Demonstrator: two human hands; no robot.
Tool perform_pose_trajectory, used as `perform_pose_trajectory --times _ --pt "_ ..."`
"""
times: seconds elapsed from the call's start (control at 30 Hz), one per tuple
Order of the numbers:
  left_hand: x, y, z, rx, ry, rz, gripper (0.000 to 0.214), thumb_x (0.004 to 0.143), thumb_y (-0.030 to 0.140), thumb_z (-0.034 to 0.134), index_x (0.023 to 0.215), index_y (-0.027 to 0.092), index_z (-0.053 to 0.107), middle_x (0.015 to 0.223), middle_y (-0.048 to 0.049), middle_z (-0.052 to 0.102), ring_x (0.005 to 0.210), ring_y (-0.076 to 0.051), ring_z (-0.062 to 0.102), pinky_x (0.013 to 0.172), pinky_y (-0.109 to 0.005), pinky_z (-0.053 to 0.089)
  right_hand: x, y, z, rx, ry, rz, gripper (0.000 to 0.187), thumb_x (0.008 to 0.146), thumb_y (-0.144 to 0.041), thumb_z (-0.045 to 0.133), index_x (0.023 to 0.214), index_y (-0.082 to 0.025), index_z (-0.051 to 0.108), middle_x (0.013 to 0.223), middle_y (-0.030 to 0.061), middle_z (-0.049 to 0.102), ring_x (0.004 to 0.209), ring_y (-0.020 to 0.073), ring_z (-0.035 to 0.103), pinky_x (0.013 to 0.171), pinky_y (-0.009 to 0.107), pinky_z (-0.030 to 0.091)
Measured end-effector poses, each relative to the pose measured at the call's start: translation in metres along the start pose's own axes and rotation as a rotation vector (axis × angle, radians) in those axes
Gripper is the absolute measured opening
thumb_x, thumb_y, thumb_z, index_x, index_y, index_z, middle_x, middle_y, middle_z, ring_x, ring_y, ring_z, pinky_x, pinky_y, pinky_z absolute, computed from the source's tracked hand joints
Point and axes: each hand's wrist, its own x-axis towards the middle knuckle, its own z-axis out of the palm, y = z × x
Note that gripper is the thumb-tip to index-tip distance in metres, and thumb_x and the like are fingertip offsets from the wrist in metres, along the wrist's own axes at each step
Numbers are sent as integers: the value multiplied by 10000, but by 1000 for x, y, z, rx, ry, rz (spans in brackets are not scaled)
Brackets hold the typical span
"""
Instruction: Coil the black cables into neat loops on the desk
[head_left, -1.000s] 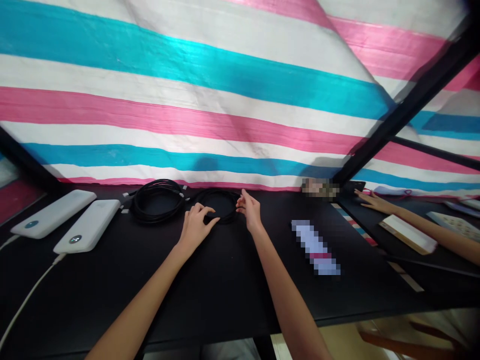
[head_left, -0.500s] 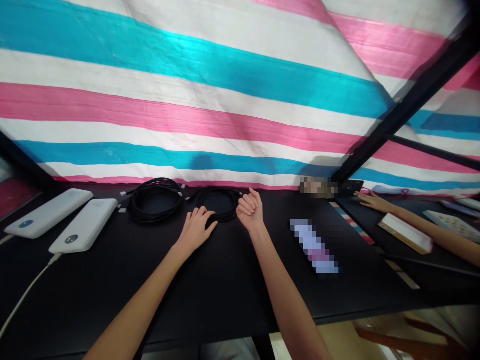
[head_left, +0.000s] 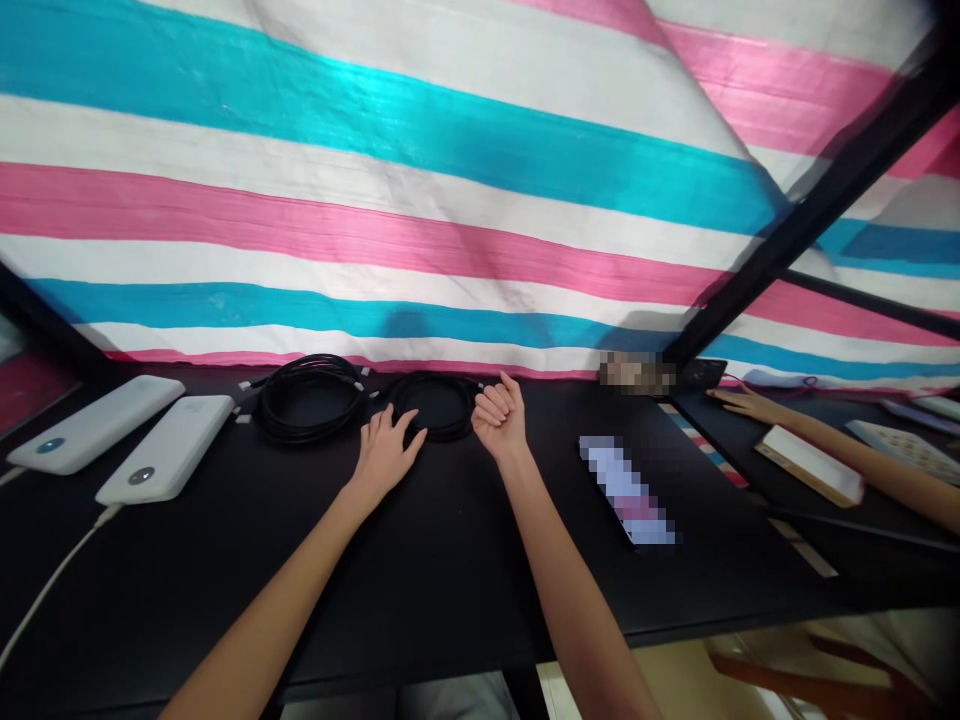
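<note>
My left hand (head_left: 386, 450) rests low over the black table, its fingers spread, at the left front edge of a thin black coiled cable (head_left: 448, 436). No object shows in it; whether the fingertips touch the coil I cannot tell. At the coil's right side my right hand (head_left: 500, 418) is turned palm up, fingers curled into a loose fist with one finger or the thumb raised. Nothing is visible inside it. Left of these lies a thicker black coiled cable (head_left: 304, 436) with pale connector ends.
Two white power banks (head_left: 169, 450) lie on the left, with a white cable (head_left: 56, 570) plugged into the nearer one. On the right is a phone (head_left: 626, 490) with a blurred screen. Another person's hand (head_left: 739, 402) and a white box (head_left: 814, 465) are beyond the black frame post (head_left: 750, 290).
My left hand has shifted slightly to the left and its fingers have spread wider. My right hand keeps its curled shape and place.
</note>
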Motion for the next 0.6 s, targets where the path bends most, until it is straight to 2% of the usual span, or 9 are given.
perform_pose_trajectory --times 0.2,0.43,0.6 --pt "0 -1 -1 -5 9 4 374 887 437 424 1127 231 624 1306 -153 502 1223 -306 419 972 -481 336 -1 -1 3 -9 47 11 584 850 -287 520 430 -191 126 399 -75 186 355 51 157 305 134 166" --pt "2 -2 -7 14 67 -30 329 883 364 434 883 204 722 1107 -141 593 1092 -287 506 891 -434 385 -3 -1 4 29 42 44 611 876 -297 493 413 -186 110 379 -72 178 350 45 131 284 136 150" --pt "1 2 -14 19 98 -84 300 838 393 494 755 224 728 971 -99 604 974 -269 529 829 -414 397 -4 -1 7 -49 87 51 621 885 -320 481 399 -184 119 364 -69 180 343 46 136 283 139 151"
